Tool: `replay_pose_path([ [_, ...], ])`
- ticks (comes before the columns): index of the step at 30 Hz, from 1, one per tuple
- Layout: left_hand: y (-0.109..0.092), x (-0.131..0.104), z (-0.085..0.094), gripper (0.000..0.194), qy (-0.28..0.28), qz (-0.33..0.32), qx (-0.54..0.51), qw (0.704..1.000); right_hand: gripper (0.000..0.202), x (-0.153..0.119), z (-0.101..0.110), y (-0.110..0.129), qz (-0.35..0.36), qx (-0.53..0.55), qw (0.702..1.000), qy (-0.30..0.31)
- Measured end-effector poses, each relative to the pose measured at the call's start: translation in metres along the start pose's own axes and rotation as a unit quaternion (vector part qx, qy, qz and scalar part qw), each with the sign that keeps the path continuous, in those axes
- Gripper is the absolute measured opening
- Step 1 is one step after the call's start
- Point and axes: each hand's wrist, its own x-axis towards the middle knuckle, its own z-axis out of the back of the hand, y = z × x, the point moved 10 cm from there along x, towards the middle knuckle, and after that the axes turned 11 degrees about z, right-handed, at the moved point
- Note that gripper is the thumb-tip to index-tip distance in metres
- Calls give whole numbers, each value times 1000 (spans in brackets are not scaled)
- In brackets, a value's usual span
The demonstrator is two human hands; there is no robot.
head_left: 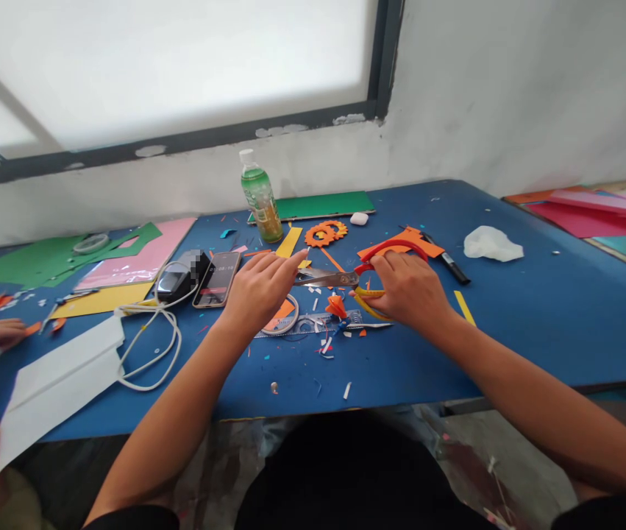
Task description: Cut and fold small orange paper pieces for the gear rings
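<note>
My right hand [409, 287] is closed on the red and yellow handles of a pair of scissors [340, 279], whose blades point left. At the blade end is my left hand [262, 283], its fingers pressed together; what they hold, if anything, is hidden. Below the scissors an orange paper piece [337, 306] lies near a clear ruler [313, 324] and a roll of tape [296, 316]. Orange gear-shaped cutouts [321, 235] rest behind my hands, beside a yellow strip [289, 241]. Orange paper [417, 237] and a black marker [454, 268] lie behind my right hand.
A bottle [262, 199] stands at the back of the blue table [538, 316]. On the left are a phone [217, 280], a white cable [177, 346], white paper [64, 386] and another person's hand [6, 333]. Crumpled white material [493, 244] lies at right.
</note>
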Motion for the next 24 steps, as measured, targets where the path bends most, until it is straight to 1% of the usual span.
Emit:
replay_pose_path([
  [6, 2, 1, -5, 28, 14, 18, 13, 1000, 50, -1, -1, 2, -5, 4, 1000, 12],
  [11, -1, 2, -6, 24, 19, 11, 11, 1000, 48, -1, -2, 2, -4, -1, 1000, 10],
  [14, -3, 2, -6, 22, 23, 7, 13, 1000, 46, -2, -7, 1, -9, -2, 1000, 27],
  [19, 0, 1, -11, 23, 53, 20, 27, 998, 44, -1, -12, 3, -17, 3, 998, 56],
  [24, 0, 2, -12, 24, 67, 29, 9, 997, 41, -2, -14, 3, -19, -17, 997, 72],
])
